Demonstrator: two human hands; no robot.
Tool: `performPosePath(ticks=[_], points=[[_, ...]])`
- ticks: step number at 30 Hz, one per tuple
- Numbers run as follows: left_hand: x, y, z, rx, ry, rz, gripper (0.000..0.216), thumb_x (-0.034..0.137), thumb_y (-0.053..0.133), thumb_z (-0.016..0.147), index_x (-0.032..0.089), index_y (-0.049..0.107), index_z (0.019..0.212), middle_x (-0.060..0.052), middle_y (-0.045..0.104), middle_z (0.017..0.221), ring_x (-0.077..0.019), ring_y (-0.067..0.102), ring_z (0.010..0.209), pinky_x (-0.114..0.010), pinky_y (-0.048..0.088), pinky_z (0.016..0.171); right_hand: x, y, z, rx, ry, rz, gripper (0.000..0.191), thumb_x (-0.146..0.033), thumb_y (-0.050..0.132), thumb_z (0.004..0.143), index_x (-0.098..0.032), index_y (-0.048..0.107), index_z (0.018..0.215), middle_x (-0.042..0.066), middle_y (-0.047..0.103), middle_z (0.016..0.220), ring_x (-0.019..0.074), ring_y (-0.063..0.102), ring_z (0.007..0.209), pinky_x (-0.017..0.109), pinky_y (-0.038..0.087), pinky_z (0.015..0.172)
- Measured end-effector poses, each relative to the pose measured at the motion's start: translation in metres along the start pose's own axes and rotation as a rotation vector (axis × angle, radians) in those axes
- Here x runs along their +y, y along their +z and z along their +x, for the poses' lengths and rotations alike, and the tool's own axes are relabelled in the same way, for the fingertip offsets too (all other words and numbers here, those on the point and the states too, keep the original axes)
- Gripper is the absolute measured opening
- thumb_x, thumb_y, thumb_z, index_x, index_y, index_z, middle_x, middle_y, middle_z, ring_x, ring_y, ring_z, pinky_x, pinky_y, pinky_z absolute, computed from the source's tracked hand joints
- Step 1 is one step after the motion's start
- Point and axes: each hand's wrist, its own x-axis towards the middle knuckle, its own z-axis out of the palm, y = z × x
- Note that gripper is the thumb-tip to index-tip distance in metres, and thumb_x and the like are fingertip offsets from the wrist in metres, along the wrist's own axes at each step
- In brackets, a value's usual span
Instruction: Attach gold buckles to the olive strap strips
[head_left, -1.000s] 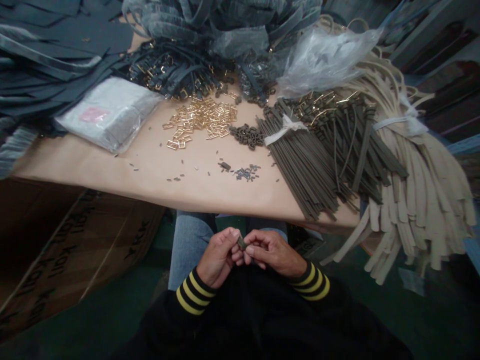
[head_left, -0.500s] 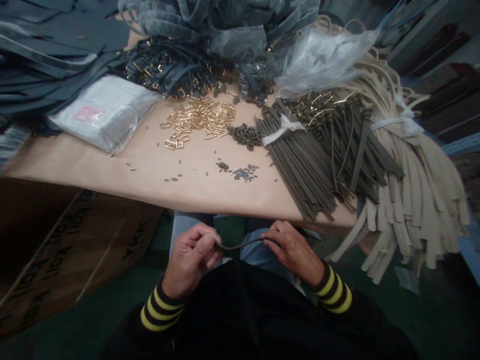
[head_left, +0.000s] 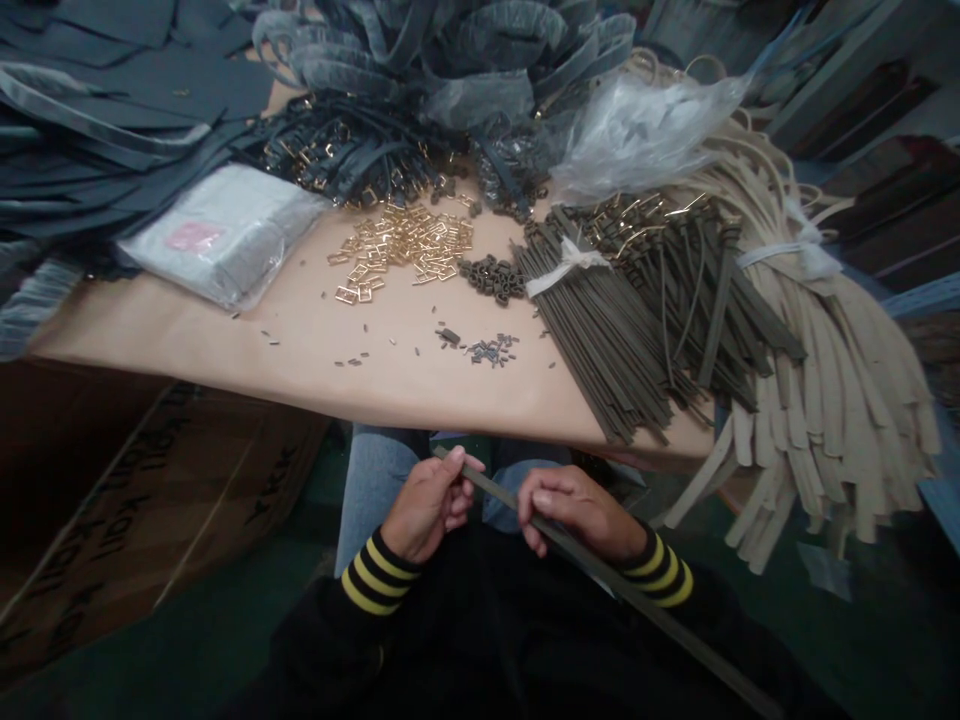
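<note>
One olive strap [head_left: 660,607] is held in two bare hands above the lap, its long tail stretched past the right cuff toward the bottom of the view. Near its other end, the strap is pinched between the thumb and fingertips of the left hand [head_left: 424,505], whose remaining fingers are loosely curled. Farther along, it is gripped by the right hand [head_left: 577,508], nearly closed with the fingers bent over it. Both wrists are covered by black sleeves [head_left: 380,575] banded with yellow, and blue jeans [head_left: 375,490] are seen beyond the hands.

Below the left part of the table [head_left: 360,395], a cardboard box [head_left: 202,500] is marked with black letters. On the tabletop, small grey pins [head_left: 491,351] are heaped near the front. To their right, a strap bundle [head_left: 607,355] is bound by a white tie [head_left: 568,262], while beige straps [head_left: 840,380] are hung over the right edge. Behind the pins, dark loops [head_left: 493,280] are piled, with gold buckles [head_left: 409,240] spread just beside them. Farther left, a white packet [head_left: 225,235] is wrapped in clear plastic. At the back, dark straps [head_left: 360,150] are massed.
</note>
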Motion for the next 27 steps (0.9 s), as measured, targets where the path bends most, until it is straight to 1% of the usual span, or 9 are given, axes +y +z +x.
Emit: performPosePath(ticks=[3,6,9,14,16,19,22,24,27], points=[[0.002,-0.002,-0.002,0.117,0.103,-0.063,0.030,0.041,0.063,0.063,0.014,0.050,0.068,0.009,0.041,0.045,-0.0001,0.029,0.032,-0.010,0.017,0.029,0.006,0.000,0.000,-0.032,0.061,-0.126,0.023,-0.036,0.056,0.073,-0.015,0.050,0.068,-0.002,0.055,0.056,0.0068,0.052,0.047,0.019,0.043,0.049],[0.002,-0.004,-0.003,0.171,0.179,-0.021,0.028,0.040,0.060,0.066,0.015,0.049,0.069,0.009,0.041,0.047,-0.0012,0.031,0.033,-0.011,0.021,0.028,0.015,-0.001,0.002,-0.016,0.128,-0.099,0.023,-0.033,0.057,0.073,-0.016,0.046,0.083,-0.004,0.054,0.059,0.0061,0.053,0.048,0.018,0.042,0.048],[-0.004,-0.002,-0.003,0.117,0.216,0.173,0.026,0.040,0.056,0.069,0.014,0.049,0.068,0.007,0.045,0.047,-0.0030,0.037,0.034,-0.013,0.028,0.030,0.023,0.001,0.008,0.062,0.156,-0.097,0.031,-0.034,0.054,0.075,-0.017,0.039,0.097,-0.003,0.056,0.063,0.0078,0.056,0.050,0.019,0.043,0.047],[-0.009,0.003,-0.004,0.019,0.249,0.347,0.029,0.039,0.050,0.074,0.015,0.046,0.060,0.006,0.046,0.045,-0.0047,0.041,0.036,-0.016,0.032,0.036,0.025,0.012,0.019,0.219,0.033,-0.105,0.026,-0.037,0.055,0.073,-0.014,0.048,0.083,0.002,0.059,0.070,0.0080,0.054,0.053,0.019,0.042,0.046],[-0.008,0.005,-0.005,-0.019,0.226,0.304,0.031,0.039,0.052,0.074,0.015,0.043,0.056,0.007,0.040,0.042,-0.0038,0.036,0.036,-0.016,0.030,0.036,0.024,0.014,0.020,0.253,-0.011,-0.102,0.025,-0.036,0.056,0.072,-0.015,0.050,0.082,0.002,0.059,0.071,0.0071,0.052,0.051,0.018,0.038,0.043],[-0.007,0.007,-0.007,-0.111,0.082,0.134,0.031,0.040,0.055,0.071,0.014,0.044,0.057,0.010,0.031,0.042,-0.0023,0.028,0.035,-0.016,0.025,0.036,0.023,0.013,0.017,0.216,-0.027,-0.072,0.022,-0.035,0.058,0.071,-0.014,0.052,0.079,0.000,0.058,0.066,0.0051,0.048,0.046,0.016,0.034,0.039],[-0.008,0.009,-0.007,-0.154,-0.017,0.058,0.030,0.040,0.056,0.069,0.015,0.043,0.059,0.008,0.039,0.045,-0.0024,0.026,0.037,-0.017,0.025,0.038,0.023,0.012,0.016,0.164,-0.026,-0.007,0.022,-0.034,0.059,0.070,-0.014,0.053,0.075,-0.001,0.057,0.061,0.0041,0.047,0.043,0.015,0.033,0.038],[-0.011,0.009,-0.005,-0.064,0.055,0.147,0.025,0.038,0.056,0.069,0.016,0.044,0.064,0.004,0.046,0.051,-0.0049,0.034,0.040,-0.018,0.029,0.041,0.025,0.013,0.017,0.162,-0.009,0.031,0.022,-0.034,0.060,0.069,-0.014,0.053,0.075,0.000,0.060,0.063,0.0051,0.050,0.043,0.015,0.035,0.037],[-0.014,0.007,-0.004,0.247,0.399,0.456,0.015,0.027,0.059,0.067,0.018,0.049,0.073,0.001,0.050,0.064,-0.0120,0.047,0.058,-0.024,0.038,0.054,0.027,0.016,0.020,0.206,0.022,0.063,0.023,-0.034,0.060,0.070,-0.014,0.051,0.077,0.002,0.063,0.067,0.0079,0.056,0.047,0.017,0.040,0.039]])
